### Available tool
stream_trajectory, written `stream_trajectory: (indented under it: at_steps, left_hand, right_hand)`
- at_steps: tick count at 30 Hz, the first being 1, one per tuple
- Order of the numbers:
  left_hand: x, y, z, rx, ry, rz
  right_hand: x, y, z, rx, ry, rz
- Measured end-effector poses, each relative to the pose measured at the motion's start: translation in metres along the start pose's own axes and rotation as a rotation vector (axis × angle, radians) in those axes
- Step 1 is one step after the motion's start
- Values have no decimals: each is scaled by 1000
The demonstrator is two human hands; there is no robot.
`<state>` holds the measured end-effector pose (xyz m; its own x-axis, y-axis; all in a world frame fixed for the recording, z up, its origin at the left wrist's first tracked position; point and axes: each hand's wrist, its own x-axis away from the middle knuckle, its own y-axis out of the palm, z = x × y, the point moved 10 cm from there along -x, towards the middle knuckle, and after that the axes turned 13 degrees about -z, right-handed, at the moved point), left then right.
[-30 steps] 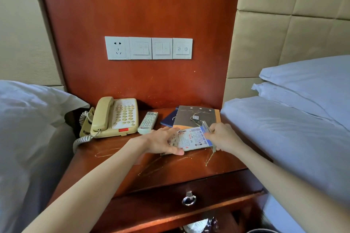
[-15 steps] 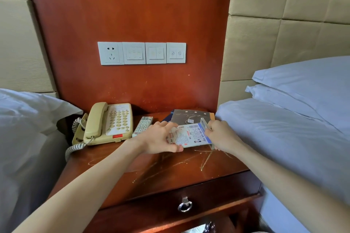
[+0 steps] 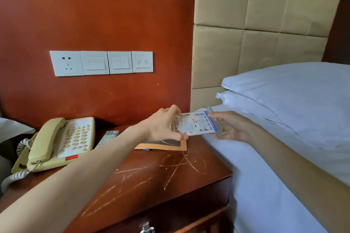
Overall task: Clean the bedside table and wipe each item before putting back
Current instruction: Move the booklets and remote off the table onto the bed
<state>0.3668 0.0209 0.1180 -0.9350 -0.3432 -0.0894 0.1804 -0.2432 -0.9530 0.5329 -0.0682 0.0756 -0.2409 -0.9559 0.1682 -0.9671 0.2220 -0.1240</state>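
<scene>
A printed card in a clear acrylic stand (image 3: 195,124) is lifted off the scratched wooden bedside table (image 3: 151,174), over its right rear corner. My left hand (image 3: 164,125) pinches the card's left end between thumb and fingers. My right hand (image 3: 230,126) holds its right end, by the clear base, above the edge of the bed. Below the card a grey and orange booklet (image 3: 170,144) lies flat on the table. A cream telephone (image 3: 60,143) sits at the left, and a remote control (image 3: 108,137) lies beside it, partly behind my left forearm.
A white bed (image 3: 265,176) with two stacked pillows (image 3: 284,96) presses against the table's right side. White bedding (image 3: 11,128) shows at the far left. A row of sockets and switches (image 3: 101,62) is set in the red-brown panel behind. A drawer pull (image 3: 146,229) shows below.
Both hands have lifted the card stand off the table and carried it right and up toward the bed. The view has shifted closer and to the right.
</scene>
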Motion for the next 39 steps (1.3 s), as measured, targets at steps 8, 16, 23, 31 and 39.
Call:
stream_trajectory:
  at_steps: [8,16,23,31,39]
  left_hand:
    - [-76,21,22,50,70,52]
    - [-131,48,11,206,-119,185]
    - [-156,66,18,323,-155,120]
    - [-154,60,14,352,-182,88]
    - [-98,38,-38,400,-243,244]
  right_hand:
    - [8,-79,16,-228,-34,139]
    - [10,-149,43,-384,-33,301]
    - [12,-180,60,-311,38,456]
    - [37,-209,1,745,210,736]
    - [4,-126,-33,683,-124,565]
